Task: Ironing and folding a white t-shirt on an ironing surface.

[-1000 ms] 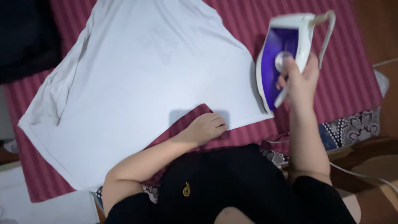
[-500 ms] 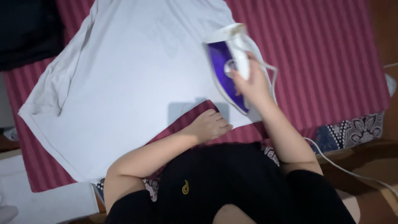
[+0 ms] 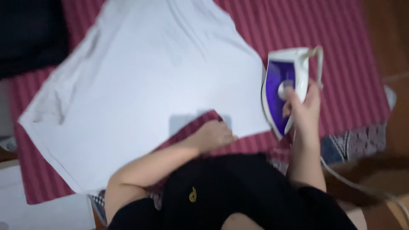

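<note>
A white T-shirt (image 3: 145, 89) lies spread flat on a red striped cloth (image 3: 306, 30). My right hand (image 3: 303, 108) grips the handle of a white and purple clothes iron (image 3: 283, 87), which sits just past the shirt's right edge over the red cloth. My left hand (image 3: 213, 135) rests flat, fingers loosely together, at the shirt's near hem, touching the fabric and the red cloth. My black-clothed body fills the bottom of the view.
The iron's white cord (image 3: 362, 187) trails off to the lower right. A patterned dark fabric (image 3: 362, 140) peeks from under the red cloth at the right. A dark garment (image 3: 30, 34) lies at the upper left, a white sheet (image 3: 42, 213) at the lower left.
My right hand swept the iron left onto the shirt's right part, then back right to just off the shirt's edge. My left hand stayed at the hem.
</note>
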